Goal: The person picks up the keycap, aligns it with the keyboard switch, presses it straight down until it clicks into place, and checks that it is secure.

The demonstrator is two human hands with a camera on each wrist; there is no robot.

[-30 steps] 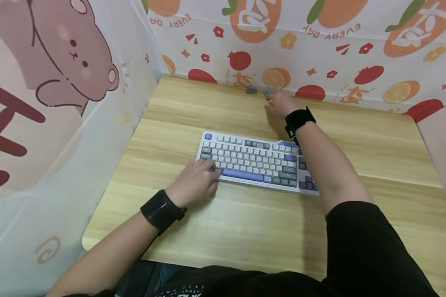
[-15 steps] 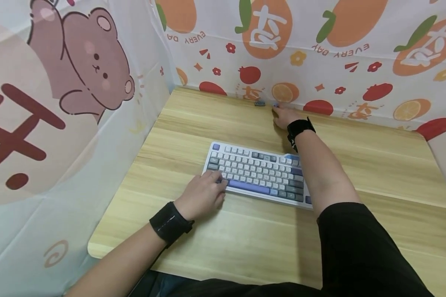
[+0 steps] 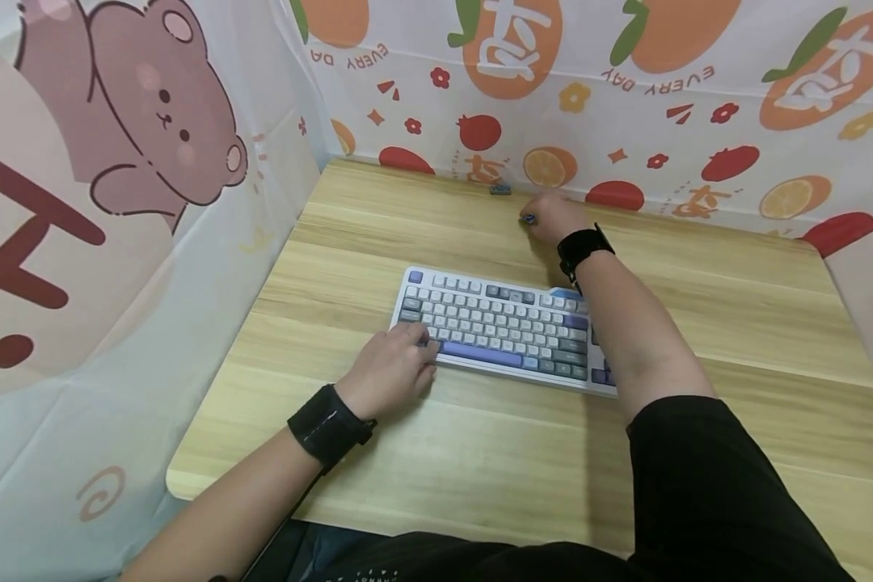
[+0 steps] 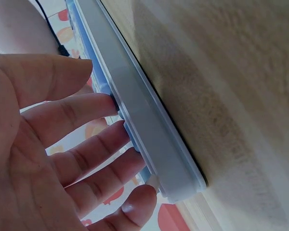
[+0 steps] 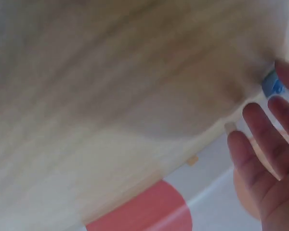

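Note:
In the head view, a white keyboard (image 3: 495,327) with grey and purple keys lies on the wooden table. My left hand (image 3: 387,368) rests at its lower left corner; the left wrist view shows the fingertips (image 4: 103,103) touching the keys, thumb apart. Near the back edge, my right hand (image 3: 555,217) pinches a small blue piece (image 3: 529,218) between thumb and index finger. That piece (image 5: 271,85) is partly covered by the thumb in the right wrist view, and its kind is unclear. A second small, dark blue-grey piece (image 3: 500,189) lies left of the right hand, by the wall.
A white cloth with fruit prints (image 3: 407,97) hangs along the table's back edge. Another cloth with a bear print (image 3: 167,121) hangs on the left. Bare wood (image 3: 378,218) stretches between the keyboard and the back cloth. My right forearm crosses the keyboard's right end.
My right hand has picked the blue piece from beside the back cloth and drawn it slightly toward me. The left hand stays at the keyboard corner. The head view has shifted.

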